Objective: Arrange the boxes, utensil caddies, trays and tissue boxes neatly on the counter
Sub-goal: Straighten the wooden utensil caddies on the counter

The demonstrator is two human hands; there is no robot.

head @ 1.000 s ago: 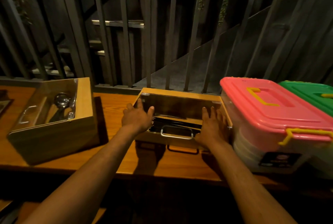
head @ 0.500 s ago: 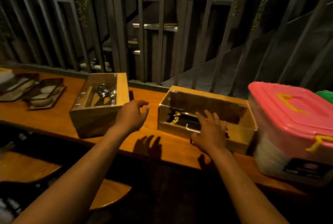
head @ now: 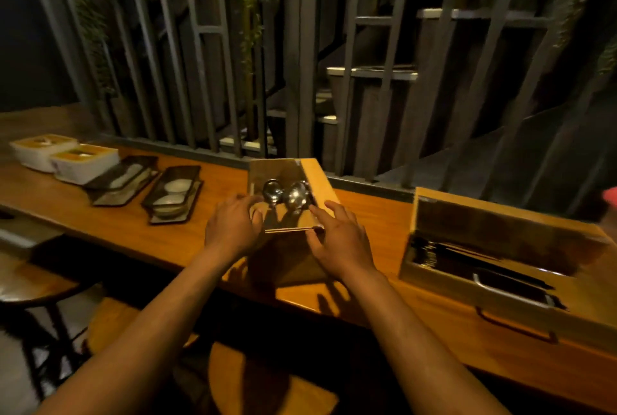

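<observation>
A wooden spoon caddy (head: 319,181) with a clear lid and metal spoons (head: 287,196) inside stands on the wooden counter (head: 377,224). My left hand (head: 232,229) curls against its near left side. My right hand (head: 342,242) brackets its near right corner with thumb and forefinger. A second wooden caddy (head: 437,276) with dark utensils and a metal handle sits to the right. Two dark trays (head: 175,196) (head: 122,177) holding small white dishes lie to the left, and past them stand two white boxes (head: 85,162) (head: 38,149).
A grey slatted railing (head: 297,81) runs along the counter's far edge. The corner of a pink lidded bin (head: 611,196) shows at the right edge. Wooden stools (head: 267,384) (head: 30,284) stand below the counter's near edge.
Both hands have left the right-hand caddy and moved left onto the spoon caddy. My view has swung left, bringing the trays and white boxes in.
</observation>
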